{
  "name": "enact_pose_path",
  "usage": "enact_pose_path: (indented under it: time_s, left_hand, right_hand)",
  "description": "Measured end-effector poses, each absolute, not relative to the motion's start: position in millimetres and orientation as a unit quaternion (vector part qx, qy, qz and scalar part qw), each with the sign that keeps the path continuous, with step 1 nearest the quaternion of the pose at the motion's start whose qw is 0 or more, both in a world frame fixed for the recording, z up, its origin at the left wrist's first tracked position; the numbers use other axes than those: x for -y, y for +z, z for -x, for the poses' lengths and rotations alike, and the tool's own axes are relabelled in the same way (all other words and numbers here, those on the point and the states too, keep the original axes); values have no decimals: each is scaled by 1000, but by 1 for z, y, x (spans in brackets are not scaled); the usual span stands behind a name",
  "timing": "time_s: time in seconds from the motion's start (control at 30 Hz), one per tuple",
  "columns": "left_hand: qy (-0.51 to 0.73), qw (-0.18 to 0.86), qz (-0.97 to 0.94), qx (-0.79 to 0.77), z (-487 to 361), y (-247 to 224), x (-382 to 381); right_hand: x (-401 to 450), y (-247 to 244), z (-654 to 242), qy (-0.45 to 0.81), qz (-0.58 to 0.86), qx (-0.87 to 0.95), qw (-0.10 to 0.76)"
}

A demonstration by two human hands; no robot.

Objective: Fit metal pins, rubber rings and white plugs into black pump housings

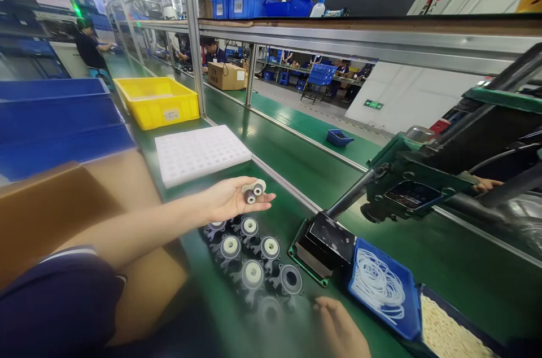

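Note:
My left hand (237,200) reaches out above the bench, its thumb and fingers closed round several small dark rollers (251,196) with white centres and a white plastic part beside them. Under it, round black housings (253,274) stand in rows; most carry a white ring in the middle. The housing (291,279) at the right of the group shows a dark centre instead. At the bottom edge is my right hand (342,327), its fingers loosely stretched, with nothing visible in them. It lies near the closest housings, which are blurred.
A white foam tray (203,152) with holes and a yellow bin (158,101) lie farther left. Right of the housings stands a black stand base (328,239) with an arm. Beyond it are a blue tray (353,287) of white rings and a bin of cream-coloured pieces (449,330).

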State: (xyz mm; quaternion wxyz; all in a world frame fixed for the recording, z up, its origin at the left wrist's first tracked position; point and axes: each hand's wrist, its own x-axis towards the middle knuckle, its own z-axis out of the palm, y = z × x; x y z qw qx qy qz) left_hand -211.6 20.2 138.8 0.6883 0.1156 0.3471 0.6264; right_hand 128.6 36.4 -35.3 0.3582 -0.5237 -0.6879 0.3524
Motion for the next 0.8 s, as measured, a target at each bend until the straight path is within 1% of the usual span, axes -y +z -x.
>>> enact_pose_path:
  time_s: [0.2,0.33,0.43,0.6,0.73,0.8]
  left_hand:
    - [608,706,-122,-342,202,139,-14]
    - [614,697,-123,-349,197,138,-10]
    - [619,671,-198,-358,191,136,-5]
    - [619,527,-419,-405,177,130,5]
    - [576,443,-537,-428,171,123,10]
    - [559,348,-603,-450,171,121,11]
  right_hand:
    - [-41,-37,-137,342,504,737,294]
    - [-43,-40,-139,336,495,751,280]
    - [-43,-39,-139,337,497,754,266]
    - [-42,-40,-141,342,490,757,263]
    - [-41,-41,-141,358,484,756,258]
    - [-41,-41,-140,367,483,752,256]
